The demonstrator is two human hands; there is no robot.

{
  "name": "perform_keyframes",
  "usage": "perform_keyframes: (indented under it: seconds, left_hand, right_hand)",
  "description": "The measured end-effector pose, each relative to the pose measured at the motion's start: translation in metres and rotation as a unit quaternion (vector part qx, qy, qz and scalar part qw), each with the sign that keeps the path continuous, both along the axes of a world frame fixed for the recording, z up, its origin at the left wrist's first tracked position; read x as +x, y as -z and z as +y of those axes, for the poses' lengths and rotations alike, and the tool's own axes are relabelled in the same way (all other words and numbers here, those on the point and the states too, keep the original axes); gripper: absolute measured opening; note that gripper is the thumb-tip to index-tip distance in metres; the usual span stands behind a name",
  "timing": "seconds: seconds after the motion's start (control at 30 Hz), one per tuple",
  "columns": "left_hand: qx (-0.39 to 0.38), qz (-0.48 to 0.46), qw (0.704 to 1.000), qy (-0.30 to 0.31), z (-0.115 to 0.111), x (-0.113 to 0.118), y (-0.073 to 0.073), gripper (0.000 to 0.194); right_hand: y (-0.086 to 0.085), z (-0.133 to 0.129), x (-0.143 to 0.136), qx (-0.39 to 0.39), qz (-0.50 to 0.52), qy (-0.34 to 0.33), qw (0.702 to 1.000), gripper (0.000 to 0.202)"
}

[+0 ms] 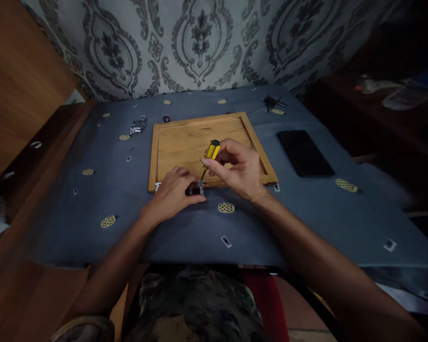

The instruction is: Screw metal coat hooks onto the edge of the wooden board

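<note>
A framed wooden panel (pixel 185 142) lies flat on the cloth-covered table. At its near edge, my left hand (pixel 174 190) is closed round a small shiny metal fitting (pixel 201 188) that looks like a hinge, thumb on the near side. My right hand (pixel 240 166) pinches the yellow and black handle of a screwdriver (pixel 213 149). The screwdriver tilts, with its shaft pointing down to the fitting; whether the tip sits in a screw is too small to tell. Another bit of metal (pixel 157 186) shows at the panel's near left corner, partly behind my left hand.
Several shiny metal pieces (pixel 139 124) lie left of the panel. A black phone or tablet (pixel 305 153) rests on the right, with a dark cluster like keys (pixel 274 102) behind it. Patterned fabric (pixel 203 42) hangs at the back; a wooden cabinet (pixel 24 85) stands left.
</note>
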State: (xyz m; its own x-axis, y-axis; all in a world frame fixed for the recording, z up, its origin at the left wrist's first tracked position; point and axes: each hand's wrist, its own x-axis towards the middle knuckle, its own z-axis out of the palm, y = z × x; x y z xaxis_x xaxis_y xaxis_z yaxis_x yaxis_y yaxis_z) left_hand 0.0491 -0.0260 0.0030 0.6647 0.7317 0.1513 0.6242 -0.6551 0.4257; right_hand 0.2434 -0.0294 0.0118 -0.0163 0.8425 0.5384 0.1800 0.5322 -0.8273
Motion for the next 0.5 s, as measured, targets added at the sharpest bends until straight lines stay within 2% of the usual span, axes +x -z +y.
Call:
perform_keyframes:
  seconds: [0.5]
  left_hand:
    - [0.000,-0.003,1.000,0.000,-0.0001,0.0003,-0.0021,0.026]
  right_hand:
    - [-0.0056,-0.0024,0.0051,-0.026,-0.022,-0.031,0.999,0.038]
